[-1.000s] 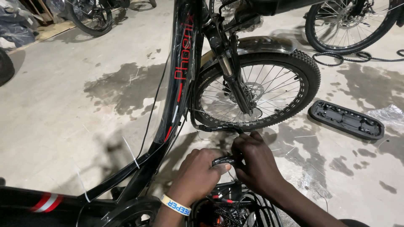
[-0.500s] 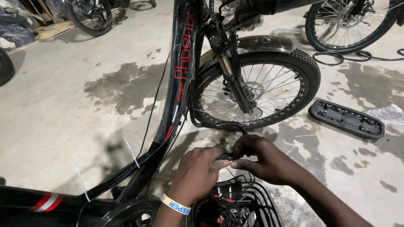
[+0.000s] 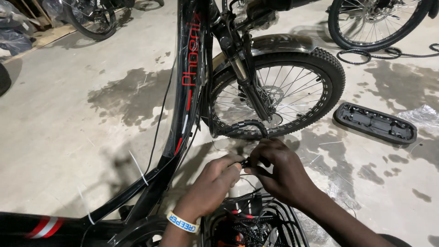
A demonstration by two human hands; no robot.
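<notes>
Fingers of left hand (image 3: 212,183) and right hand (image 3: 279,171) pinch thin black cable (image 3: 244,162); knobby-tyred spoked wheel (image 3: 274,91) beyond.

A person's left hand (image 3: 215,180) and right hand (image 3: 279,171) are meeting over a small black cable connector (image 3: 245,162), fingertips pinching it between them. Just beyond, a black bicycle frame with red lettering (image 3: 190,87) is rising beside its spoked front wheel (image 3: 274,93). A long black plastic cover (image 3: 375,123) is lying on the stained concrete floor (image 3: 82,137), well apart.
</notes>
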